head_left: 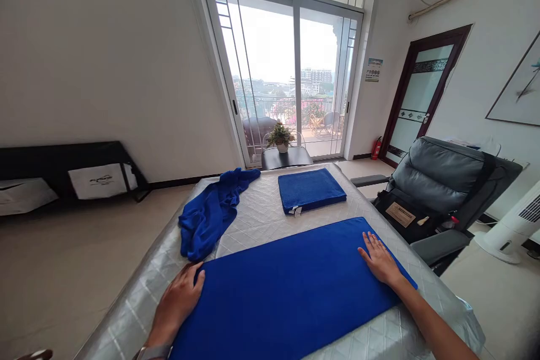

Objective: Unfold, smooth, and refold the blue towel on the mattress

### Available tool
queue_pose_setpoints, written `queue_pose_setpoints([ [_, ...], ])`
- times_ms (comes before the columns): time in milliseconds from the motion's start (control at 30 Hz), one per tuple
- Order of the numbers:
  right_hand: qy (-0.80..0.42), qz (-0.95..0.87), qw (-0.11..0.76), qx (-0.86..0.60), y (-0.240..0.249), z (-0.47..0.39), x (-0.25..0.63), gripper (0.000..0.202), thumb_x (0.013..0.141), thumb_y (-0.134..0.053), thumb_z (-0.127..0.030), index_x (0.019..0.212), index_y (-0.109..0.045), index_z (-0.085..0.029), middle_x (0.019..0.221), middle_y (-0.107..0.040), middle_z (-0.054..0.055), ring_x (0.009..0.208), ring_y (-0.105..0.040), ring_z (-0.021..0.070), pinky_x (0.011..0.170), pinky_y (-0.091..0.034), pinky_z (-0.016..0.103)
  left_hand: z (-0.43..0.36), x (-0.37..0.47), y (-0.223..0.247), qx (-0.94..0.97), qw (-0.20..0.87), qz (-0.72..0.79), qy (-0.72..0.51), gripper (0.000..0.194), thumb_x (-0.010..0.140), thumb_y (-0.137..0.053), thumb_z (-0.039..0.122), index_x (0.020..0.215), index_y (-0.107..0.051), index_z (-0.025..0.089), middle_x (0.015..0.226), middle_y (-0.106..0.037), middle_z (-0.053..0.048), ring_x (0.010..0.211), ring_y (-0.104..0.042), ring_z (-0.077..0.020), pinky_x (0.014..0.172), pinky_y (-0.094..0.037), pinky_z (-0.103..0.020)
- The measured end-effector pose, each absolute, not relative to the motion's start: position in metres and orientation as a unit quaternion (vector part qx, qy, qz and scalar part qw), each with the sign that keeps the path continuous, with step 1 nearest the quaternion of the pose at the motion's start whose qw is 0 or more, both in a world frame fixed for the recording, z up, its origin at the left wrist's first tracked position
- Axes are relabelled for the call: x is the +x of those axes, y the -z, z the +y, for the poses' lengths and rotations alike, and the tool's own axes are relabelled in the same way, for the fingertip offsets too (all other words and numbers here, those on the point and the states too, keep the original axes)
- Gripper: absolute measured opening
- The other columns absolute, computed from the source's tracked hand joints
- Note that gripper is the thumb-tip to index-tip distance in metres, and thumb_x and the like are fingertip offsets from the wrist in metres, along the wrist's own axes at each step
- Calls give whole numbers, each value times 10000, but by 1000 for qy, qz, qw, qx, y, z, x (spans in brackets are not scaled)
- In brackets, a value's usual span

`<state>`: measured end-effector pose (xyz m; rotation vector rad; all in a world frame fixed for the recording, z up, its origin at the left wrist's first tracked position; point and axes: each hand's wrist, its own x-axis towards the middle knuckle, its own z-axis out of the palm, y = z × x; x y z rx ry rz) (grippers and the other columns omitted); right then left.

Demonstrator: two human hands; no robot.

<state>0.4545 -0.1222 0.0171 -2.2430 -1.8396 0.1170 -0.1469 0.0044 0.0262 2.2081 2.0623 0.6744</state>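
A long blue cloth [282, 287] lies flat across the silvery quilted table cover [253, 219]. On its left edge rests my left hand [179, 295], fingers extended and thumb apart, holding nothing. My right hand [379, 259] is spread palm down on the cloth near its right edge. Beyond the long cloth, a folded blue cloth [312, 188] with a white tag sits toward the far end. A crumpled blue cloth [211, 211] lies at the far left, just beyond my left hand.
A grey recliner [442, 180] with a black bag [399, 214] on it stands close to the table's right side. Past the far edge are a black chair [287, 157] and a potted plant [280, 136]. A white fan [510, 225] stands at right.
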Motion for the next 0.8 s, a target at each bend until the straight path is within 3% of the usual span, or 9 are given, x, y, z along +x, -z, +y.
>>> queue_pose_setpoints([
  [400, -41, -656, 181, -731, -16, -131, 505, 730, 986, -204, -655, 1582, -202, -234, 1635, -239, 71, 1495, -220, 231, 1221, -237, 457, 4, -147, -27, 714, 23, 660, -233, 482, 905, -345, 412, 1213, -627, 172, 1249, -694, -113, 1206, -619, -270, 1061, -450, -405],
  [600, -3, -625, 247, -740, -31, -156, 506, 707, 1006, -197, -601, 1576, -232, -184, 1627, -264, 78, 1501, -205, 237, 1230, -230, 460, 1, -145, -33, 708, 44, 671, -216, 528, 922, -315, 436, 1258, -608, 153, 1293, -672, -131, 1229, -601, -293, 1051, -451, -441],
  [800, -45, -688, 179, -702, -37, -183, 431, 622, 1014, -233, -589, 1574, -202, -320, 1653, -162, -18, 1510, -166, 214, 1226, -235, 445, 2, -144, -34, 710, 44, 672, -204, 556, 922, -292, 445, 1275, -597, 141, 1283, -672, -143, 1228, -599, -296, 1059, -443, -440],
])
